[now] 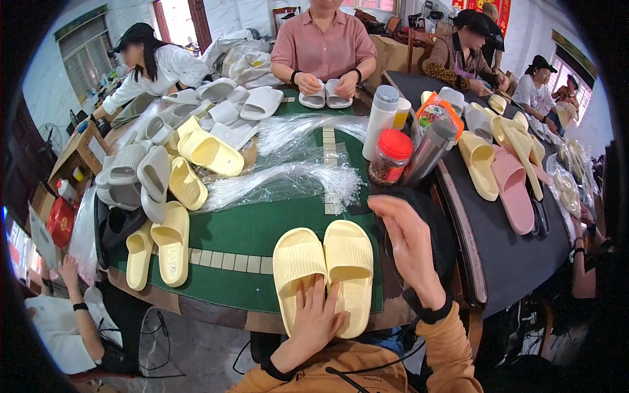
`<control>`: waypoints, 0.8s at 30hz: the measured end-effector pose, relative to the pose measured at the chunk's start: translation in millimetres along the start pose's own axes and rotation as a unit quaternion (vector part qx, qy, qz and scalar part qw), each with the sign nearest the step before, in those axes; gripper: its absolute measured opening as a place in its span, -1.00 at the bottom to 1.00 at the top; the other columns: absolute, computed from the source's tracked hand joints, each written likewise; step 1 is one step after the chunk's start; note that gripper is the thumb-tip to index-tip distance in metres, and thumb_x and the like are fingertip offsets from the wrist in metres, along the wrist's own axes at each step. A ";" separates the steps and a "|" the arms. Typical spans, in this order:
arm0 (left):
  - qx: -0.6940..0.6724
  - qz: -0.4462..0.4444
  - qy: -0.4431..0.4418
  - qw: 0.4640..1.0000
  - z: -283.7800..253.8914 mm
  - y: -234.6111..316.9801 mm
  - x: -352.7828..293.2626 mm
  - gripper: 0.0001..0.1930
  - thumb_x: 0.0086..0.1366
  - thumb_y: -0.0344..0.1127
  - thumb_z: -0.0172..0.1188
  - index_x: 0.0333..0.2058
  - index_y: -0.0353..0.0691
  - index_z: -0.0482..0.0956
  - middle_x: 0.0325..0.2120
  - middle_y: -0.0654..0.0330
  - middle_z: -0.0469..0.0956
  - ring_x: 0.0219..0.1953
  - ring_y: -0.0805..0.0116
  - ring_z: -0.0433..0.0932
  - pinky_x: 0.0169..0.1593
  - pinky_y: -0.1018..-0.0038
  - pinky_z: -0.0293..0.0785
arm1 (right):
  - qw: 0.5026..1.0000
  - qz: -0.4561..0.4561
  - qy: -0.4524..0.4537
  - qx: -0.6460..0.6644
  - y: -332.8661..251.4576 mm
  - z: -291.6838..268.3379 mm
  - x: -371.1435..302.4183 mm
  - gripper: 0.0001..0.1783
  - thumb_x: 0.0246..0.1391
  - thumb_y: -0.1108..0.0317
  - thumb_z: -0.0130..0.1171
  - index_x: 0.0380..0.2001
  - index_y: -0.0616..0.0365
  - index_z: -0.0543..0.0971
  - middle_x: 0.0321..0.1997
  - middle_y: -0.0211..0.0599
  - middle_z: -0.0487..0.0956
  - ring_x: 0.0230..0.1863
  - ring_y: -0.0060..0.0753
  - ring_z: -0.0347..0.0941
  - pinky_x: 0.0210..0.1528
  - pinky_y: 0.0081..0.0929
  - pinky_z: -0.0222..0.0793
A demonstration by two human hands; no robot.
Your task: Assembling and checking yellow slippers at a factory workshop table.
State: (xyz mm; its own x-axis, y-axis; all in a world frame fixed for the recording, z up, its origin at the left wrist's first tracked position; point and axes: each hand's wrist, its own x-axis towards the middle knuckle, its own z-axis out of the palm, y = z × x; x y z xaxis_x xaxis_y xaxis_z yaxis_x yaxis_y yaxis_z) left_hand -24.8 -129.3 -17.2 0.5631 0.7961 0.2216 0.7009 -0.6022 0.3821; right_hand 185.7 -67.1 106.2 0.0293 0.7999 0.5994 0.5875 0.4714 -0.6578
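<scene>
A pair of pale yellow slide slippers [349, 262] sits side by side in front of me, heels reaching over the table's near edge. My left hand [314, 321] holds the pair near the middle, with fingers reaching inside along the inner edges and partly hidden under the left strap. To the right of the pair, my right hand [406, 242] is raised and holds nothing; its fingers are extended and the thumb is out of sight. Beyond the slippers lies a bundle of clear plastic bags or strips [288, 187] on the green table [229, 232].
Yellow slippers [171, 245] and grey slippers [154, 173] are piled at the left. A red-lidded jar [391, 157], a white bottle [381, 118] and a grey flask [429, 150] stand at the right. Opposite, a person in pink [324, 49] handles grey slippers. A dark table [517, 262] adjoins at right.
</scene>
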 end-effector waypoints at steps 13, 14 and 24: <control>0.033 -0.009 0.002 0.999 -1.8 -0.1 2.5 -0.28 0.22 -0.07 0.22 0.26 -0.30 0.23 0.20 -0.28 0.16 0.22 -0.20 0.23 0.30 -0.14 0.01 | 0.911 -0.009 -0.064 0.408 -14.5 19.3 14.0 -0.44 0.40 0.06 -0.28 -0.17 0.32 0.59 0.05 -0.04 0.52 0.25 -0.05 0.34 0.30 -0.17 0.18; 0.031 -0.008 0.003 0.999 -0.8 0.2 2.3 -0.28 0.22 -0.07 0.22 0.26 -0.30 0.23 0.20 -0.28 0.16 0.22 -0.20 0.23 0.30 -0.14 0.01 | 0.894 0.097 -0.046 0.436 2.4 29.2 -1.7 -0.45 0.41 0.05 -0.27 -0.19 0.30 0.58 0.07 -0.08 0.50 0.25 -0.14 0.34 0.30 -0.21 0.19; 0.020 0.004 0.016 1.000 -0.2 1.0 0.7 -0.27 0.19 -0.10 0.25 0.25 -0.35 0.24 0.18 -0.35 0.15 0.19 -0.27 0.24 0.28 -0.19 0.03 | 0.870 0.368 0.071 0.321 54.3 53.5 -80.3 -0.62 0.43 0.16 -0.19 -0.10 0.17 0.55 -0.24 -0.49 0.48 -0.29 -0.70 0.29 -0.22 -0.68 0.20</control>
State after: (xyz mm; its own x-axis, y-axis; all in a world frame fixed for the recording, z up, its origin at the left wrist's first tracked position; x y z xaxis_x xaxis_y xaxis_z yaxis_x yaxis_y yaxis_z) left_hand -23.7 -129.4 -16.6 0.5548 0.7924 0.2534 0.7138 -0.6099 0.3444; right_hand 172.0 -85.9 -2.1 0.3320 0.9406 -0.0707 -0.2036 -0.0017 -0.9791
